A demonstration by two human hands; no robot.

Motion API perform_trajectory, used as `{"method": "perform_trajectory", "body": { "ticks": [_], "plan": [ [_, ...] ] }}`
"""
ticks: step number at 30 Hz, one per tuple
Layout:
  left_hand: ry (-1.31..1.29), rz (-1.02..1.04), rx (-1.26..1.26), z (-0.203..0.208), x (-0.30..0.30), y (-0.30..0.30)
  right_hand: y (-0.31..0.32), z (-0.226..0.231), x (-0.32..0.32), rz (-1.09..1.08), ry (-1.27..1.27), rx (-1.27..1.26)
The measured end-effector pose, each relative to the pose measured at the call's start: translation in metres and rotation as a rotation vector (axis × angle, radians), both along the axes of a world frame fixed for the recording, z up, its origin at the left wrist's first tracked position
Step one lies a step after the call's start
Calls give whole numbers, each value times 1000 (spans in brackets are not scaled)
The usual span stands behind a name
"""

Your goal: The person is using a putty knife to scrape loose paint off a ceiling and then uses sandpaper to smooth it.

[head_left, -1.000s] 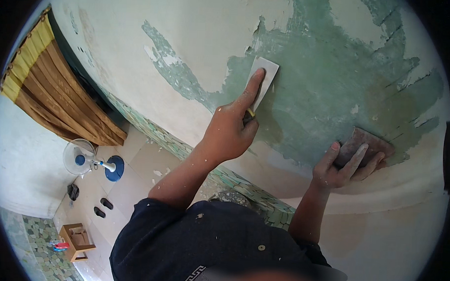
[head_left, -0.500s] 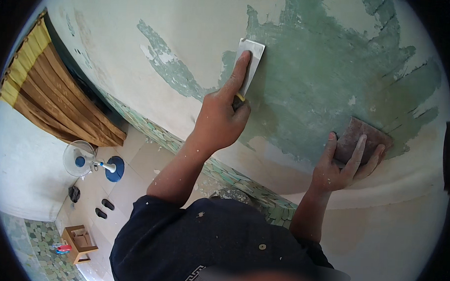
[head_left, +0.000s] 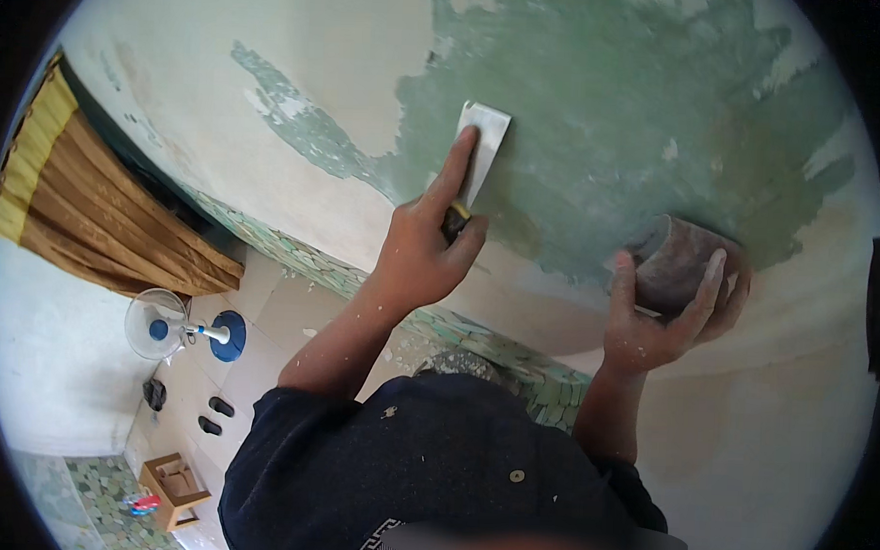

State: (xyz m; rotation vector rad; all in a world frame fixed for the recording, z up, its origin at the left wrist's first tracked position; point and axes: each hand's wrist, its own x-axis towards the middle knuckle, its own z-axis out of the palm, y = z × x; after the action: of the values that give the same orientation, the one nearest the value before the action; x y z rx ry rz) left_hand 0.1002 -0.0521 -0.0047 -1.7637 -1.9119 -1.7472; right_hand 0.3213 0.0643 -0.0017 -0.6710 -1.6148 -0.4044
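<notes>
My left hand (head_left: 416, 255) grips the dark and yellow handle of a putty knife (head_left: 489, 146), index finger stretched along its metal blade. The blade lies against or close to the green patch (head_left: 581, 115) of the wall, where the pale coating is gone or uncovered. To the right, my right hand (head_left: 646, 340) holds a dusty brown flexible sheet (head_left: 687, 264), bent into a curve between thumb and fingers. Its inner side looks grey. I cannot tell whether the sheet touches the wall. Pale dust and specks cover both hands.
Green stone-patterned tiles (head_left: 267, 235) line the wall's foot. Off to the left are a brown and yellow curtain (head_left: 123, 206), a blue and white fan (head_left: 227, 335), black sandals (head_left: 210, 425) and a small wooden stool (head_left: 173, 489). Flakes lie on the tiled floor (head_left: 265, 303).
The putty knife sits slightly lower in view. The brown sheet, flatter before, is now curled in my right hand. The view of the wall has shifted a little.
</notes>
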Motion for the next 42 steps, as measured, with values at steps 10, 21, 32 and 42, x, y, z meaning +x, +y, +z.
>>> {"method": "perform_trajectory", "body": {
  "ticks": [10, 21, 32, 42],
  "plan": [
    [-490, -99, -242, -87, 31, -16, -23, -60, 21, 249, 18, -474],
    [-797, -139, -620, -141, 52, -27, -47, -116, 30, 348, -101, -928],
    [-629, -201, -581, -168, 73, -6, -55, -157, 16, 288, -120, -1131],
    [-501, -179, -694, -164, 60, -7, -66, -162, 22, 359, -66, -1253]
  ]
}}
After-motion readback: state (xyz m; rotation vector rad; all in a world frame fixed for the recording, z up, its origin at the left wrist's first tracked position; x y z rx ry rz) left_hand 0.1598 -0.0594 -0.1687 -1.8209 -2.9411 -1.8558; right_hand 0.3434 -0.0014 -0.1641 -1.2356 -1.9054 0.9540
